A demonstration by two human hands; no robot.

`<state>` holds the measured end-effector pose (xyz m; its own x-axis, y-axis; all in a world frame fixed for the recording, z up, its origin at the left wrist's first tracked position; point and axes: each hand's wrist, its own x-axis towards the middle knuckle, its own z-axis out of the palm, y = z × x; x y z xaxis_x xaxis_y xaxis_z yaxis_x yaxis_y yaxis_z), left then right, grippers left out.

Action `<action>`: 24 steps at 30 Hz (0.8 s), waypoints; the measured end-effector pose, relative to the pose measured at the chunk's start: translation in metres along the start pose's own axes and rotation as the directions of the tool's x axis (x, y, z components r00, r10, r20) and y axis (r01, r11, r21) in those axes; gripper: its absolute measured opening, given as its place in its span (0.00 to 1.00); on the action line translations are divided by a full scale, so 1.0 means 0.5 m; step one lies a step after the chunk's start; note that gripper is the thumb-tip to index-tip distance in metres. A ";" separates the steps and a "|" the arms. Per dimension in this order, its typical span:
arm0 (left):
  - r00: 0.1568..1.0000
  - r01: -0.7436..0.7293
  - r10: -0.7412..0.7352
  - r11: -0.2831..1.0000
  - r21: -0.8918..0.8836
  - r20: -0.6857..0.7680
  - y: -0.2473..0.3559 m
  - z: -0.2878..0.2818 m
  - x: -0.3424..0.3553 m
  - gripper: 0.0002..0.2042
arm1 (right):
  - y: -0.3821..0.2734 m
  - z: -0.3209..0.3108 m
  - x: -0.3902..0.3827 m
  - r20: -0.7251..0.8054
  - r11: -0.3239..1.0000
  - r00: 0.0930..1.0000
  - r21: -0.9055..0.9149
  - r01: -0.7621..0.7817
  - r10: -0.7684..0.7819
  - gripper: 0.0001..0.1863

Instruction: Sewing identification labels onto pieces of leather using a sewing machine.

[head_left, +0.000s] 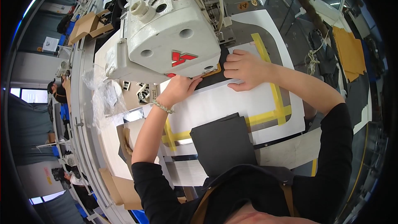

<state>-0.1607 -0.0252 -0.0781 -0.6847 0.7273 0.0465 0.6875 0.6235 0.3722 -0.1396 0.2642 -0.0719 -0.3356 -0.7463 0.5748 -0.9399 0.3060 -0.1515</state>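
Under the white sewing machine head (174,37) lies a black flat piece (210,81), perhaps fabric or leather, on a white sheet (224,103). My left hand (178,89), with a beaded bracelet at the wrist, closes at the piece's left end; the machine head partly hides its fingers. On the right end, my right hand (247,69) rests with curled fingers against the black piece, its thumb lower on the white sheet. A small tan-orange part (213,72) shows between the hands, mostly hidden by the machine head.
A stack of black panels (224,143) lies at the table's near edge, close to my body. Yellow tape (265,117) frames the white sheet. Crumpled clear plastic (105,99) and small labels (144,93) lie left. Orange-tan sheets (349,54) sit far right.
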 end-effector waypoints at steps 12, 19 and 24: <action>0.983 0.130 -0.124 0.991 0.038 -0.135 0.069 -0.075 -0.044 0.12 | 0.007 0.001 -0.004 0.057 0.999 0.998 -0.050 0.011 -0.008 0.14; 0.941 -0.281 0.322 0.915 0.289 -0.105 0.100 -0.054 -0.036 0.09 | -0.016 -0.042 -0.060 0.114 0.997 0.993 -0.082 -0.007 0.016 0.14; 0.937 -0.289 0.341 0.882 0.373 -0.080 0.141 -0.022 -0.018 0.08 | -0.020 -0.043 -0.080 0.075 0.993 0.997 -0.121 -0.015 0.024 0.16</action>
<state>-0.1087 0.0090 -0.0418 -0.4261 0.8710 0.2447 0.8943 0.4463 -0.0310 -0.1153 0.3035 -0.0760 -0.3616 -0.7810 0.5092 -0.9204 0.3863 -0.0612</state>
